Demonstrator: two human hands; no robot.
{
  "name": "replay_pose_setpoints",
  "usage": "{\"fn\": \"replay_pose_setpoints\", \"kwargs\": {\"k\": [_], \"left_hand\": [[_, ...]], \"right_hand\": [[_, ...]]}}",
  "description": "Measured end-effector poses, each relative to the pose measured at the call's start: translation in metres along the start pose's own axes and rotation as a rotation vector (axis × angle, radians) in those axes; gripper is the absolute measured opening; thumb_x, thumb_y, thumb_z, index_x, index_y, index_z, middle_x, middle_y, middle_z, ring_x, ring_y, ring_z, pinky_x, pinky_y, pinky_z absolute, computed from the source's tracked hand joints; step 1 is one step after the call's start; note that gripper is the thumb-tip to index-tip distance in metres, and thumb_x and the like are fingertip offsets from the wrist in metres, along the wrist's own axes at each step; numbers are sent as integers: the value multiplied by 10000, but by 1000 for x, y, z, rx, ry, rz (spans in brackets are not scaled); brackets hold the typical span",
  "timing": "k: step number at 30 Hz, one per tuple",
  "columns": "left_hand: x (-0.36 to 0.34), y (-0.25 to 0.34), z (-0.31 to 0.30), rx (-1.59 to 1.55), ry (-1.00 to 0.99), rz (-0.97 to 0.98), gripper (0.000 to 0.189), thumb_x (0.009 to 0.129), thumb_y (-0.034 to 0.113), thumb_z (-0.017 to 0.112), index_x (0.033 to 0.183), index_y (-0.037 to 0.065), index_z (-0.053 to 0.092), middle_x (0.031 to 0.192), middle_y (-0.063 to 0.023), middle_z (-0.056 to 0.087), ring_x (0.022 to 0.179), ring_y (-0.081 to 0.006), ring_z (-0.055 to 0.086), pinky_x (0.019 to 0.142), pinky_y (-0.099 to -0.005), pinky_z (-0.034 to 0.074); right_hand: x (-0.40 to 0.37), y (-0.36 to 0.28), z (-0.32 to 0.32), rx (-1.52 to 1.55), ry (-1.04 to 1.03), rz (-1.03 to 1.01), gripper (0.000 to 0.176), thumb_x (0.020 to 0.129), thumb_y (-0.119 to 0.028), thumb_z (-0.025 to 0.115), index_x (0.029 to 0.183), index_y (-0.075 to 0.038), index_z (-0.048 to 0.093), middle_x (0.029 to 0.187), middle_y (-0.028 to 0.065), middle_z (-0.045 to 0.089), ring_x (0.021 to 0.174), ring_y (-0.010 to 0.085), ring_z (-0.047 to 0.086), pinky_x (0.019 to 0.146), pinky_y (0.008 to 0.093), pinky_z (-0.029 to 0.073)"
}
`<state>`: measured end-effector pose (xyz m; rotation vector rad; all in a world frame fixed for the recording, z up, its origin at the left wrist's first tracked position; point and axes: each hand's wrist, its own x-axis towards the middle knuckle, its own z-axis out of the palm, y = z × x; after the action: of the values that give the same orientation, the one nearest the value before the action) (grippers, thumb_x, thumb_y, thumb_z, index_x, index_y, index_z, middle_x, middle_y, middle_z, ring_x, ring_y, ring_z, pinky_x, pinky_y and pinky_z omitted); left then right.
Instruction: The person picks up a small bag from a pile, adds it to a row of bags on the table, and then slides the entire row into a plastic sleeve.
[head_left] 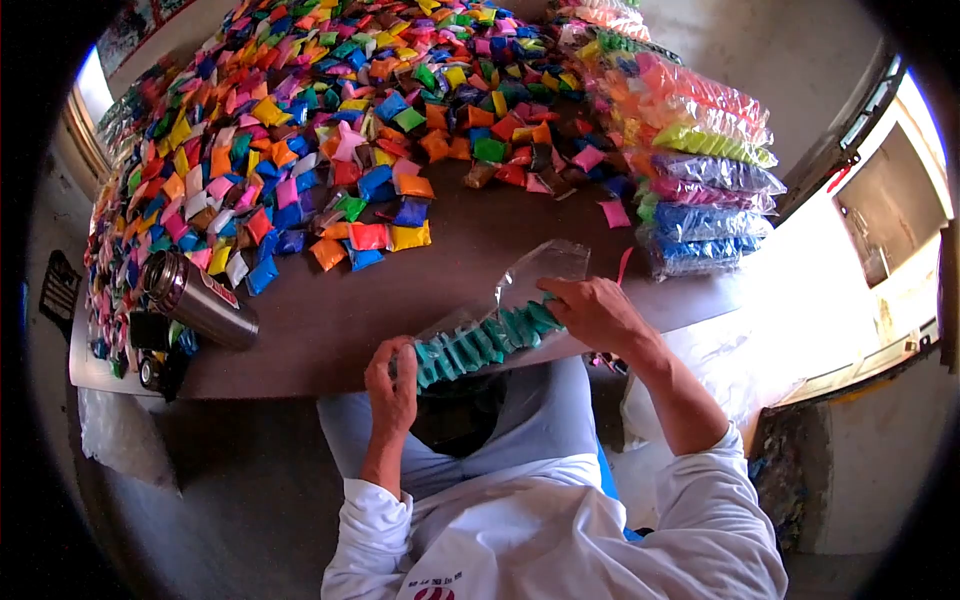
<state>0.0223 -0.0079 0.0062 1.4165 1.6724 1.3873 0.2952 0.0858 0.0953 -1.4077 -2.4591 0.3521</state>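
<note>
Between my two hands, at the table's front edge, is a clear plastic bag [541, 265] with a row of small teal packets [482, 345] in it. My left hand [391, 382] is closed around the left end of the row. At the other end, my right hand [603, 316] grips the bag with its fingers bent over the last packets. The bag's loose, see-through end sticks up beyond the row, towards the far side of the table. Fingertips of both hands are partly hidden by the plastic and the packets.
A large heap of small coloured packets [300, 150] covers the back and left of the table [480, 235]. Filled clear bags [710, 190] are stacked at the right. On the left a steel flask [205, 300] leans beside a dark object [150, 332]. A red strip [625, 266] lies near my right hand.
</note>
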Motion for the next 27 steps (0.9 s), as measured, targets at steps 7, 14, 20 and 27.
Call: {"fn": "replay_pose_setpoints", "kwargs": {"k": [7,14,20,27], "left_hand": [[0,2,-1,-25,-19,-3,415,945,424,457,1018,50,622,967,-131,634,928,-221,595,859,-384,468],[0,-5,0,-25,-20,4,408,947,416,451,1027,52,619,987,-141,633,943,-229,596,866,-385,470],[1,-3,-2,-27,-37,12,409,962,409,433,1005,45,616,939,-128,621,872,-201,588,790,-349,478],[4,2,-3,-22,-32,68,410,973,399,419,972,41,617,878,-108,603,803,-183,566,713,-324,460]], "right_hand": [[-1,9,7,141,108,-19,192,853,-213,551,964,-62,589,755,222,612,725,410,614,648,513,477],[-6,2,4,-13,34,26,178,865,-213,553,898,-40,576,746,212,597,689,408,599,598,502,463],[-14,-3,-16,31,104,-124,243,781,-162,641,1001,-62,618,963,160,633,894,343,610,751,431,493],[-32,-3,5,-86,25,-354,634,652,-146,763,1245,-132,542,1324,111,495,1218,318,458,1017,451,365]]}}
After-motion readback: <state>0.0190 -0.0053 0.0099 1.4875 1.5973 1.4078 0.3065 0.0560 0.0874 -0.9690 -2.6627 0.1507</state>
